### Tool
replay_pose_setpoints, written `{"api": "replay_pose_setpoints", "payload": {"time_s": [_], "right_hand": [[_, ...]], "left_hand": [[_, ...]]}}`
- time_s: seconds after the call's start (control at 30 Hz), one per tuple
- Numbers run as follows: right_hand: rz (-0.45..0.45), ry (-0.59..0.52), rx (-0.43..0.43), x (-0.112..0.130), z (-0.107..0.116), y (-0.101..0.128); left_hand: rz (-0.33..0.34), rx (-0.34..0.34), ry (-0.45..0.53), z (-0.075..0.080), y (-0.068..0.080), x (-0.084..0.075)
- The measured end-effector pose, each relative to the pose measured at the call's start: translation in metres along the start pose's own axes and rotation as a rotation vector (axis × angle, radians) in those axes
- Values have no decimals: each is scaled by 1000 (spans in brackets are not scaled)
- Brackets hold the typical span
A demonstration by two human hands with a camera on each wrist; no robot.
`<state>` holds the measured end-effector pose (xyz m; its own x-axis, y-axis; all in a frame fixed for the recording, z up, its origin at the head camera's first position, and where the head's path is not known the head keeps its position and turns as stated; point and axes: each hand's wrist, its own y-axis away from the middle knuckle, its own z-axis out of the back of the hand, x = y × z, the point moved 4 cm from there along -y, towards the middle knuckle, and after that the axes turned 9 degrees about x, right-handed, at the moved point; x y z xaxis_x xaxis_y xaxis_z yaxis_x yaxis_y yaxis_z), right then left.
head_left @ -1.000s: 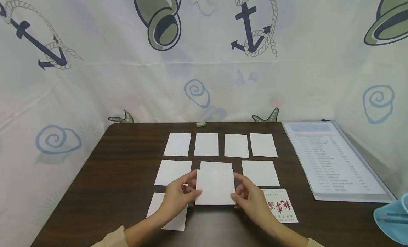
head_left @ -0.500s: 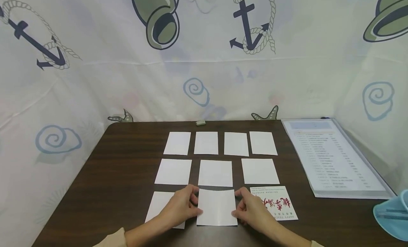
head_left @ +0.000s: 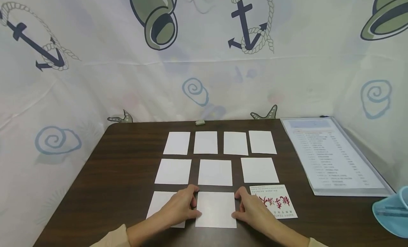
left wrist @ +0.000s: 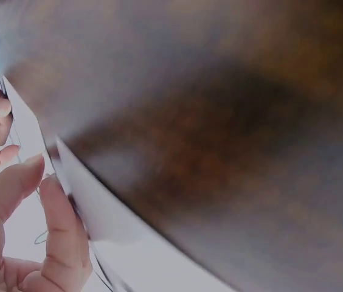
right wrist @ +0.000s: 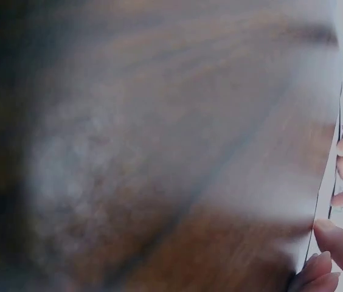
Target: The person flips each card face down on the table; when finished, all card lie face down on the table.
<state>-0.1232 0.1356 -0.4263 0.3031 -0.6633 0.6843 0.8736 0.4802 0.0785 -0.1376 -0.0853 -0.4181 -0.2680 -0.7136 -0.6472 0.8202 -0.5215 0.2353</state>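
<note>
A blank white card [head_left: 216, 209] lies flat at the front middle of the dark table. My left hand [head_left: 179, 207] holds its left edge, thumb on the near part and index finger by the far corner. On the opposite edge my right hand [head_left: 253, 208] grips it the same way. The left wrist view shows thumb and fingertips meeting at the card's [left wrist: 28, 121] edge. Partly under my left forearm lies another white card [head_left: 159, 201]. Beside my right hand is a card with red characters [head_left: 280, 202], its lower left corner hidden by that hand.
Beyond the hands, a row of three white cards [head_left: 215, 172] and a farther row of several more [head_left: 206, 142] lie face blank. A printed sheet in a clear sleeve [head_left: 338, 155] is at the right. A blue cup [head_left: 389, 218] stands at the right edge.
Both hands have brought the white card down and toward the near side, from overlapping the middle-row card to its own spot in the front row. Over the last half second it has flattened.
</note>
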Motion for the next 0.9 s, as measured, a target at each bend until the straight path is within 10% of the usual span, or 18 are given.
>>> {"api": "replay_pose_setpoints", "payload": {"time_s": [0.27,0.47,0.9], "right_hand": [[-32,-153,-94,-20,44,6],[-168,-74,-199,-54,82,18],[-262,9,-113,-101,95,38]], "left_hand": [[-107,-23,-6,6,-21,-20],[-172,41,121,-16,-50,-51],[-127,70,128,-57,-90,-82]]}}
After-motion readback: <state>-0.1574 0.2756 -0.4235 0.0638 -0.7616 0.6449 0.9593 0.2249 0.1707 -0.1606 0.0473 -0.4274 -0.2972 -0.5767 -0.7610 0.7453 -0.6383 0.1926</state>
